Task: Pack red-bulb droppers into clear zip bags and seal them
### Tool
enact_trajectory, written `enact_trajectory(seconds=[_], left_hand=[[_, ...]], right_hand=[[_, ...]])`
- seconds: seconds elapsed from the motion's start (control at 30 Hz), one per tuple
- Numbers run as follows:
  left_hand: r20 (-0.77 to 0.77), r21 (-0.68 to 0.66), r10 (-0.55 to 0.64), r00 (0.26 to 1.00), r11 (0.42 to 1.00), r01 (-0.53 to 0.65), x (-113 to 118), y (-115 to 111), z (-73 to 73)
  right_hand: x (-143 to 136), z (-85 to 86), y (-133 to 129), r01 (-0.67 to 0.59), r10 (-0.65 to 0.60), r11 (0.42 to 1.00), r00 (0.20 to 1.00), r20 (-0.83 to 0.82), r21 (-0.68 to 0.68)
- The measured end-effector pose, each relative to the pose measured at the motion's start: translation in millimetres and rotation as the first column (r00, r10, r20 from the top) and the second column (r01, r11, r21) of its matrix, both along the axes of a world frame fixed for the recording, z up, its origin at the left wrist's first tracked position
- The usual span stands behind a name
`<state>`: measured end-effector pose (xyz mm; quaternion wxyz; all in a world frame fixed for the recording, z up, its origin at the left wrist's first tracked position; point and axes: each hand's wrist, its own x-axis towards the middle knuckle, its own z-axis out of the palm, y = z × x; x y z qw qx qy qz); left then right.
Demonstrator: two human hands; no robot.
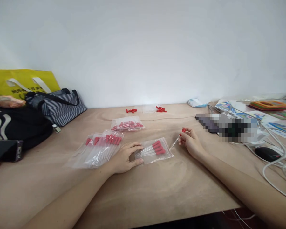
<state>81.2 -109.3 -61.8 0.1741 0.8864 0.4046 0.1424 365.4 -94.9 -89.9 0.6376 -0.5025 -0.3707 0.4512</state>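
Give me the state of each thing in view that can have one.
Dropper: held tilted, red bulb uppermost
Right grip: shut on the dropper
Middle bag: lying flat, droppers inside
Left grip: open, at the middle bag's left edge
Left bags: filled, overlapping
Far bagged droppers: lying flat
Far red bulbs: in two clusters
Cables: tangled
Mouse: resting among cables

Glossy plastic on matt wood

We see that the pouches (149, 160) are of clear, thin plastic, glossy and wrinkled. The dropper (176, 141) has a bulb (183, 130) like smooth rubber, and its tube (174, 144) is transparent. The table (157, 187) seems smooth wood. The striped bag (62, 106) looks like cloth, the mouse (267, 154) like smooth plastic.
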Motion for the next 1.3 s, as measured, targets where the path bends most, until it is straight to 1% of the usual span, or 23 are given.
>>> enact_trajectory(seconds=[0.13,0.27,0.37,0.53,0.7,0.77,0.83,0.87,0.93,1.0,1.03,1.07,1.1,1.17,1.23,1.3], left_hand=[[-0.013,0.008,-0.001,1.000,1.000,0.001,0.4,-1.9,0.9],[-0.023,0.020,0.004,1.000,1.000,-0.003,1.2,-2.6,1.4],[-0.018,0.029,0.006,1.000,1.000,-0.005,1.9,-3.4,1.5],[-0.014,0.042,0.017,1.000,0.999,-0.017,3.2,-3.9,1.6],[-0.022,0.026,0.032,0.999,0.999,-0.031,3.5,-3.4,1.2],[-0.021,0.027,0.030,0.999,0.999,-0.029,3.2,-3.3,0.7],[-0.019,0.032,0.029,0.999,0.999,-0.028,3.0,-3.0,0.1],[-0.019,0.033,0.028,0.999,0.999,-0.027,3.0,-2.8,-0.2],[-0.017,0.033,0.025,1.000,0.999,-0.024,3.0,-2.3,-0.8],[-0.011,0.032,0.019,1.000,0.999,-0.018,3.1,-1.8,-1.2],[-0.007,0.032,0.014,1.000,0.999,-0.014,3.1,-1.6,-1.4],[-0.004,0.030,0.011,1.000,1.000,-0.010,3.1,-1.6,-1.4],[-0.002,0.028,0.008,1.000,1.000,-0.008,3.0,-1.7,-1.3],[0.002,0.023,0.007,1.000,1.000,-0.007,3.0,-2.1,-0.7],[0.011,0.025,0.010,1.000,1.000,-0.011,3.0,-2.6,0.0],[0.016,0.029,0.012,1.000,0.999,-0.012,3.1,-2.4,0.4]], right_hand=[[-9.7,4.7,-9.3,-0.058,0.057,0.998,0.998,-0.033,-0.008],[-14.2,2.9,-19.2,-0.109,0.106,0.994,0.991,-0.083,-0.026],[-13.8,2.4,-23.0,-0.115,0.108,0.992,0.984,-0.141,-0.044],[-10.4,6.1,-24.6,-0.108,0.092,0.992,0.972,-0.217,-0.064],[-10.3,8.7,-27.6,-0.180,0.155,0.980,0.957,-0.247,-0.083],[-10.6,9.4,-28.8,-0.231,0.202,0.969,0.948,-0.247,-0.093],[-10.9,10.0,-29.9,-0.310,0.283,0.944,0.936,-0.208,-0.112],[-11.1,10.2,-30.4,-0.348,0.328,0.930,0.931,-0.158,-0.121],[-11.8,10.4,-31.6,-0.405,0.409,0.904,0.913,-0.001,-0.134],[-12.5,10.0,-32.5,-0.424,0.443,0.894,0.884,0.150,-0.143],[-12.6,9.6,-32.8,-0.425,0.448,0.893,0.875,0.183,-0.150],[-12.6,9.0,-32.8,-0.420,0.444,0.894,0.878,0.178,-0.156],[-12.3,8.4,-32.6,-0.412,0.433,0.897,0.890,0.140,-0.158],[-11.4,7.1,-31.4,-0.388,0.397,0.907,0.917,0.024,-0.161],[-10.5,6.2,-30.0,-0.376,0.371,0.914,0.927,-0.057,-0.156],[-10.3,6.1,-29.2,-0.380,0.376,0.914,0.925,-0.054,-0.143]])
